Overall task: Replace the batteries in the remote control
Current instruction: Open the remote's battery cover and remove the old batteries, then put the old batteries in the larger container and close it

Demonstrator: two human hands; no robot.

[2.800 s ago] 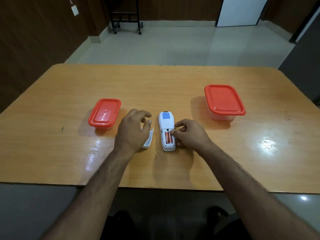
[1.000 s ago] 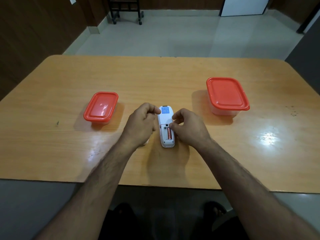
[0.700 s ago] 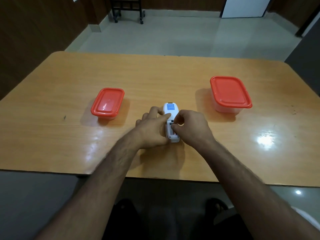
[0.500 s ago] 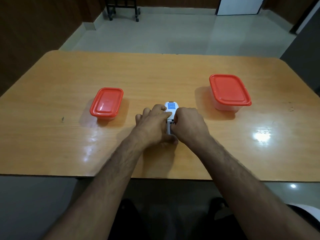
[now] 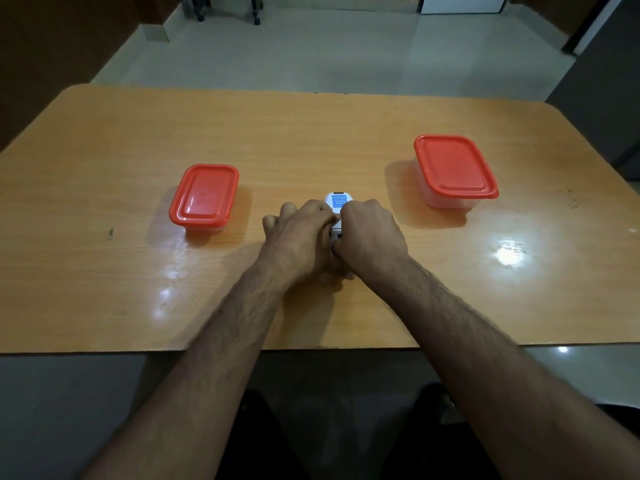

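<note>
A broad wooden table (image 5: 311, 140) with a glossy orange-brown top carries everything, and the white remote control (image 5: 337, 202) lying near the middle of its near half serves as the landmark. Well to the right of the remote control and a little farther back stands the larger clear container with a red lid (image 5: 453, 168). Well to the left of the remote control, at about the same depth, stands the smaller red-lidded container (image 5: 204, 195). Both lids are shut on their tubs.

The left hand (image 5: 298, 240) lies against the remote control's left side, its fingers (image 5: 287, 213) curled over the body and gripping it. The right hand (image 5: 370, 237) covers the remote control's near right part, its fingers bent down onto the battery end; what they pinch there is hidden by the knuckles, though they clearly close on the remote control. The two hands touch each other over it.

Only the far end of the remote control shows, with a small blue label (image 5: 338, 200) facing up, and a sliver of white casing between the hands. The batteries cannot be seen
</note>
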